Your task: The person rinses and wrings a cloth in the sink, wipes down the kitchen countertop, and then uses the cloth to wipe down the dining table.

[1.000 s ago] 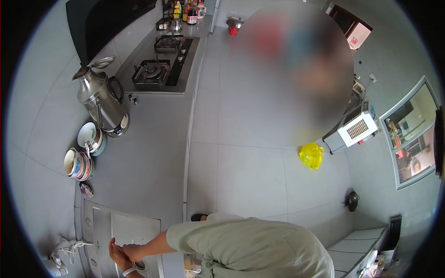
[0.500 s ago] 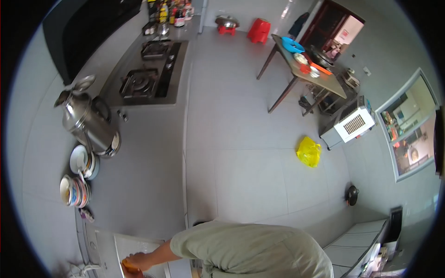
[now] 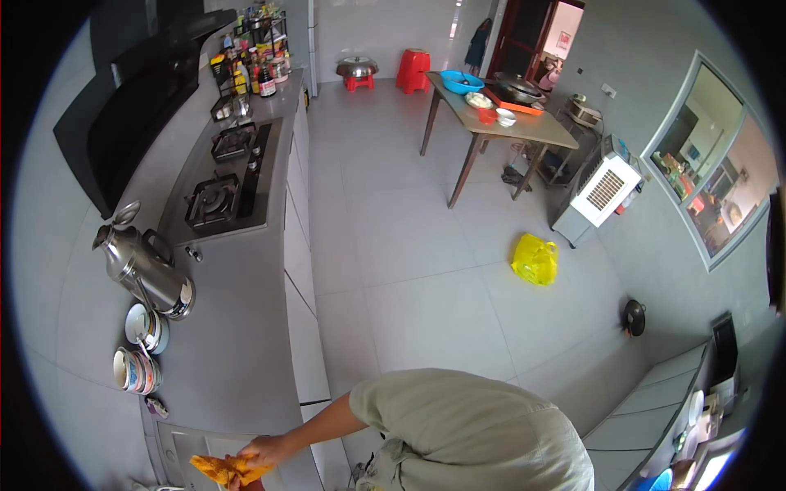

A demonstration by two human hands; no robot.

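Note:
My right hand (image 3: 264,450) is closed on a bunched orange cloth (image 3: 214,468) above the edge of the sink (image 3: 173,446) at the bottom left. Just below it, part of my left hand (image 3: 248,485) shows at the frame's lower edge. Its visible fingers press against the underside of the cloth, and the rest is cut off. A light grey-green sleeve covers my right upper arm and blocks the view of much of my body.
Along the grey counter (image 3: 221,344) stand a steel thermos jug (image 3: 147,270), stacked bowls (image 3: 135,371), a gas stove (image 3: 217,200) and several bottles (image 3: 264,78). A yellow plastic bag (image 3: 535,259) lies on the floor, near an air cooler (image 3: 602,192) and a table (image 3: 532,127).
My right hand has lifted and shifted slightly right, and more of the orange cloth shows now. The head view has tilted, revealing more cabinet fronts and bottles.

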